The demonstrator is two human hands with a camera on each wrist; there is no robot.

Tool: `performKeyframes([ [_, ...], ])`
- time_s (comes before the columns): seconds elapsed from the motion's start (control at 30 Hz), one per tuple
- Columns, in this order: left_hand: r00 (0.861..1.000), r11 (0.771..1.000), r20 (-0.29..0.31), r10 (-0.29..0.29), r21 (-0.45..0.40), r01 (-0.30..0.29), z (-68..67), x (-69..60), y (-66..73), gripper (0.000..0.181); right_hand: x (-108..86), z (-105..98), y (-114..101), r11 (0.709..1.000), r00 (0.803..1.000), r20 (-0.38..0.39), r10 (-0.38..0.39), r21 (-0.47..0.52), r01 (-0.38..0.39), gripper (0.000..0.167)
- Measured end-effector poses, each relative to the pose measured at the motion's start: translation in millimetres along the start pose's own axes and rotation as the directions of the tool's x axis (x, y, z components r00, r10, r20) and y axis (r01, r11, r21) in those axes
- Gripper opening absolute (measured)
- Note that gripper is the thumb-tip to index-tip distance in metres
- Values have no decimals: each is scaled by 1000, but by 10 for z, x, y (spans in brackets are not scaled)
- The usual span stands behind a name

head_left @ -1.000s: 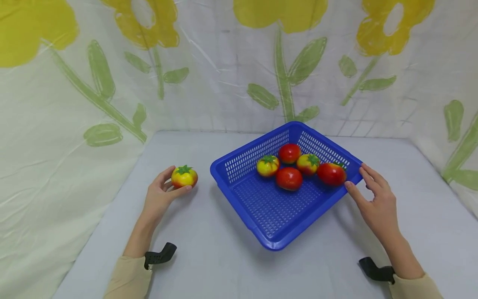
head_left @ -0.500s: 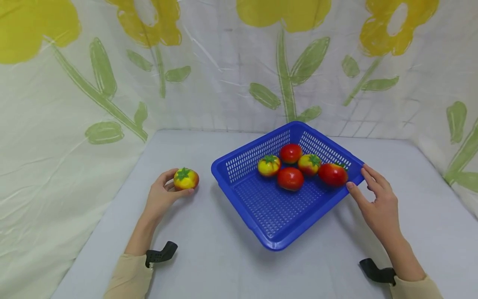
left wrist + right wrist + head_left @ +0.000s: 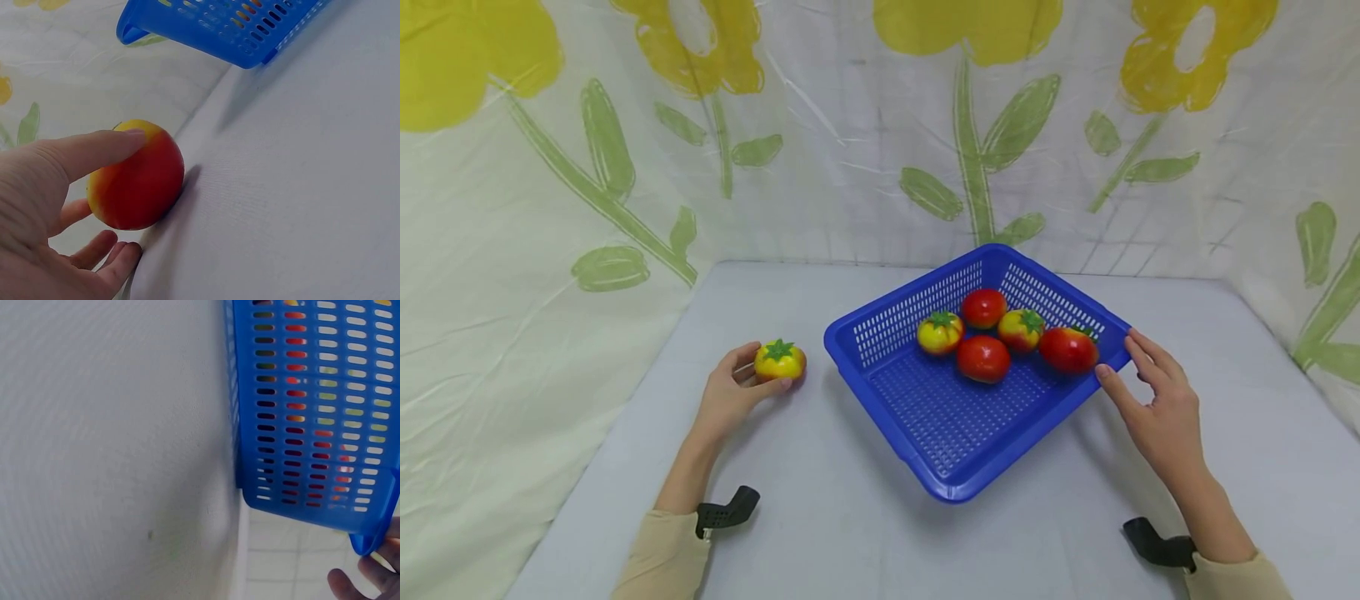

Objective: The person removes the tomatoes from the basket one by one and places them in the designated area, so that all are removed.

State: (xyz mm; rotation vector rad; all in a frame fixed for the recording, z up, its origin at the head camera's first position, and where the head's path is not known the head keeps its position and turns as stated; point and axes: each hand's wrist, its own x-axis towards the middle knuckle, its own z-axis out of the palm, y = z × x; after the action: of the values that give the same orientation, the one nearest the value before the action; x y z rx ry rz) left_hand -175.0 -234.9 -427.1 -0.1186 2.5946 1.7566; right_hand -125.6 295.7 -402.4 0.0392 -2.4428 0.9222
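The left hand pinches a yellow-and-red fruit left of the blue basket, its index fingertip hidden behind it; whether the fruit touches the table is hard to tell. The right hand touches the basket's corner but is cut off in its wrist view, so whether it grips cannot be told; the fruits inside show there only as patches through the slotted wall.

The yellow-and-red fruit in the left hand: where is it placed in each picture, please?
Head: the fruit, in the left hand, is left of centre.
Left wrist: the fruit is left of centre.
Right wrist: not seen.
Shared landmark: the blue basket, right of centre, at top, and at right, respectively.
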Motion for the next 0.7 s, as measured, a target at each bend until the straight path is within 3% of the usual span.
performKeyframes([
  [0.2,1000,1000,-17,24,-3,-24,3,-1,11,81,5,-2,11,1000,1000,-1,-4,-1,4,62],
  [0.7,999,999,-13,46,6,-46,3,1,0,86,1,3,16,1000,1000,-6,-8,0,8,62],
])
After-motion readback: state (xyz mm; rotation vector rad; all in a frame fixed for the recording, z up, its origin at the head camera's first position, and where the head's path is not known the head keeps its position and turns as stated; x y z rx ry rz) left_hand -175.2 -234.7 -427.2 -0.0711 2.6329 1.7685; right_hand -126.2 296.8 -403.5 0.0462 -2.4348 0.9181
